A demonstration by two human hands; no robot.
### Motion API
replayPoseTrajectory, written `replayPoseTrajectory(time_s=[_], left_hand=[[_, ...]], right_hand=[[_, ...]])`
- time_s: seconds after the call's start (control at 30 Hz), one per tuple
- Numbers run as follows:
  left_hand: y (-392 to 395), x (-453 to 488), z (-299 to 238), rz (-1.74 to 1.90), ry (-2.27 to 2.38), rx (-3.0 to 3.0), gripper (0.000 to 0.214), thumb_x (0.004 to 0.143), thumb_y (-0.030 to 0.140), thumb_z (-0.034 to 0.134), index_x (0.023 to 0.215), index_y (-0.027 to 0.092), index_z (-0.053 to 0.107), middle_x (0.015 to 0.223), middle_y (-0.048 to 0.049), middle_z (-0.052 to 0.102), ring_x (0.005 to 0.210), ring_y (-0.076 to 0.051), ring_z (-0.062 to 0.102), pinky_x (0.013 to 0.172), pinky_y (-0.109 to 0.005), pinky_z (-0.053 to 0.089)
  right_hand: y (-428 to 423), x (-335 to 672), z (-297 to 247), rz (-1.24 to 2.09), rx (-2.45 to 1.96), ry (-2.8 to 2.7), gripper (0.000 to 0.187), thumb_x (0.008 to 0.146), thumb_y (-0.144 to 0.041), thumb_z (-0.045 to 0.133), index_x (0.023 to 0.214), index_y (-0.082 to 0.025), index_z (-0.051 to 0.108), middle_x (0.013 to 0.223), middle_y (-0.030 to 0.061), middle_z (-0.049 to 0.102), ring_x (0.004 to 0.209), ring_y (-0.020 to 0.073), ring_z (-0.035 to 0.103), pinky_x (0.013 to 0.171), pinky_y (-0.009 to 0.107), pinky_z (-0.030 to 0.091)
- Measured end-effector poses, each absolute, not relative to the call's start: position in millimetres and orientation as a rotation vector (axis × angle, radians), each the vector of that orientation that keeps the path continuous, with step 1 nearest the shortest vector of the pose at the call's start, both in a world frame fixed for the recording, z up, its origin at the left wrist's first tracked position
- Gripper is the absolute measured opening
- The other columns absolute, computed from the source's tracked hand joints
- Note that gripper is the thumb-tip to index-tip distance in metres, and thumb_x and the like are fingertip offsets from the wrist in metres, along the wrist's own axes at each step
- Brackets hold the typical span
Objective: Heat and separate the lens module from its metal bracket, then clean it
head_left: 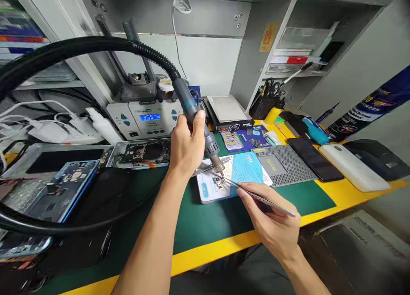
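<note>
My left hand (188, 143) is wrapped round the handle of a hot air gun (209, 142), whose metal nozzle points down. Just under the nozzle lies a small electronic part (219, 182), too small to name exactly. It rests on a white and blue flat package (248, 169). My right hand (272, 216) pinches a pair of metal tweezers (258, 196), with the tips at or close to the small part; whether they grip it I cannot tell. A thick black hose (96, 45) arches from the gun over to the left.
Behind stands the hot air station (150, 120), its display reading 355. Opened phones (70, 184) lie at the left. A perforated metal plate (288, 165), a black phone (315, 158) and a white phone (354, 167) are on the right. A spray can (368, 103) leans beyond them.
</note>
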State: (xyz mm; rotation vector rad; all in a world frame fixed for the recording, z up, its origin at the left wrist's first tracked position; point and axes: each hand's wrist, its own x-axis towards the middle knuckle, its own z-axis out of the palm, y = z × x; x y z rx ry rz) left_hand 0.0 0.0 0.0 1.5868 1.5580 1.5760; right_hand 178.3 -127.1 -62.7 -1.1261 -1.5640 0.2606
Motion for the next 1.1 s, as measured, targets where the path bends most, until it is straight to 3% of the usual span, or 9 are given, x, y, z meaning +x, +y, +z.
replayPoseTrajectory(time_s=[0.47,0.87,1.1], left_hand=[[2.3,1.7,-1.4,1.597,1.532,1.594,0.034,0.098,0.053,0.049,0.086,0.022,0.057,0.070,0.0003,0.056,0.064,-0.017,0.055,0.057,-0.030,0.040],[2.3,1.5,-2.0,1.599,1.527,1.600,0.035,0.098,0.053,0.049,0.083,0.023,0.056,0.068,0.0003,0.057,0.062,-0.017,0.055,0.056,-0.030,0.040],[1.5,1.1,-1.2,1.608,1.547,1.579,0.035,0.098,0.054,0.049,0.087,0.023,0.058,0.070,-0.0001,0.058,0.064,-0.017,0.056,0.057,-0.030,0.041]], right_hand=[[-125.5,177.5,-64.6,0.315,-1.158,-1.530,0.024,0.084,-0.004,0.074,0.098,-0.023,0.078,0.092,0.0042,0.079,0.080,0.0197,0.072,0.070,0.033,0.056],[-127.4,178.8,-66.0,0.343,-1.158,-1.461,0.022,0.084,-0.004,0.075,0.094,-0.023,0.079,0.089,0.0031,0.079,0.077,0.0190,0.072,0.066,0.030,0.055],[-127.3,176.5,-60.1,0.279,-1.175,-1.471,0.023,0.083,-0.005,0.076,0.096,-0.024,0.079,0.092,0.0027,0.079,0.080,0.0181,0.073,0.071,0.029,0.057]])
